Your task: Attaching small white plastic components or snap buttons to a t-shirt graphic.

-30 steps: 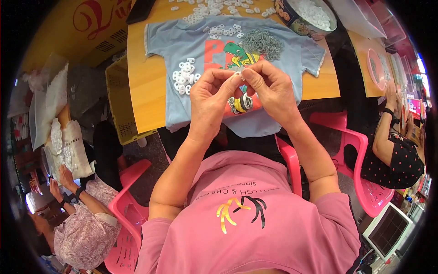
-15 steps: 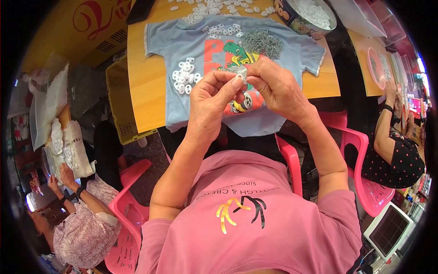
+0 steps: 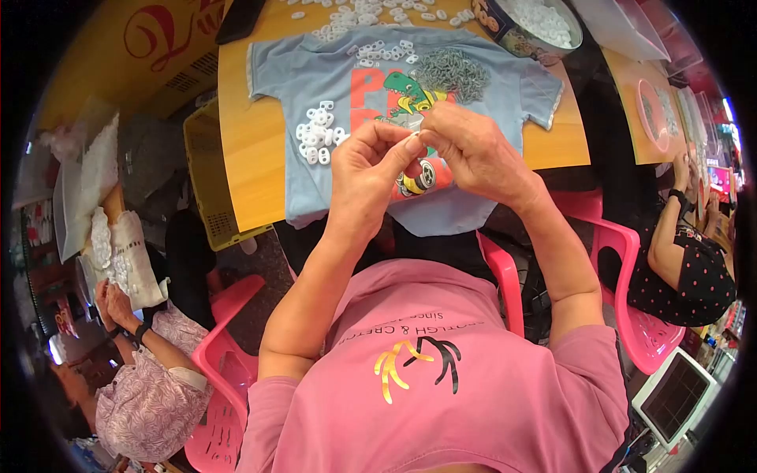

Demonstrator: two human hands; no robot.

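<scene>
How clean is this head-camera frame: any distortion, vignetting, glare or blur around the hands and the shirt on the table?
Head view: strong fisheye bending, so the wooden table edge curves; black vignette fills the corners. Lighting is bright and even, with no glare on the light-blue T-shirt. The left hand and right hand are fairly sharp, but the tiny piece pinched between them is too small to make out. People and pink chairs near the rim look stretched and softer.

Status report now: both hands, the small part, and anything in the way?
Left hand and right hand pinch one small part together. Above blue shirt on table. Nothing in the way.
</scene>
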